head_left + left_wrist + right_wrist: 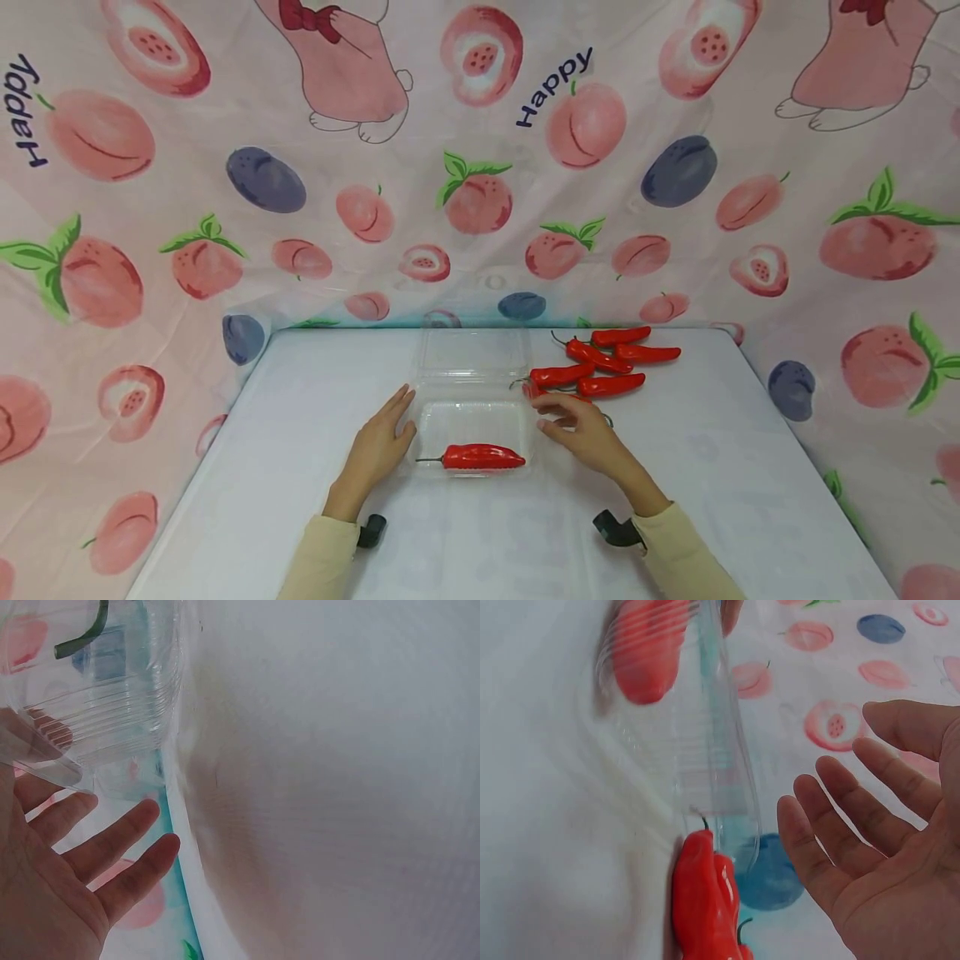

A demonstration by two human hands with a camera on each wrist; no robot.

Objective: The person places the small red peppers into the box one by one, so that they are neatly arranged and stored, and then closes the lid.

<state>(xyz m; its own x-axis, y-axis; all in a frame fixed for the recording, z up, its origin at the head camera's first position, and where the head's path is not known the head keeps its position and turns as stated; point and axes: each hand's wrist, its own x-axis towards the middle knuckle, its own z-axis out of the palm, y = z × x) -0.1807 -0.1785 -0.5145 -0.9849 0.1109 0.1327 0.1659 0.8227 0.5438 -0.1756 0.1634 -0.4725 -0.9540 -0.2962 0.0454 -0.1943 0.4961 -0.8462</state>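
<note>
A clear plastic clamshell box [442, 423] lies with its lid [472, 352] folded back. One red pepper [483, 457] lies along the near side inside it, stem pointing left. My left hand [381, 440] is at the box's left side; in the left wrist view its fingers are spread and the thumb shows through the clear plastic [112, 712]. To the right of the box, my right hand [581, 429] hovers with fingers spread and relaxed, holding nothing. Several red peppers [600, 358] are heaped just beyond it, partly hidden by that hand; some also appear in the right wrist view [705, 900].
Everything stands on a white-covered table [300, 400]. A fruit-patterned cloth [405, 183] hangs behind it and along both sides. Dark wrist-camera mounts [618, 529] project inward from both forearms.
</note>
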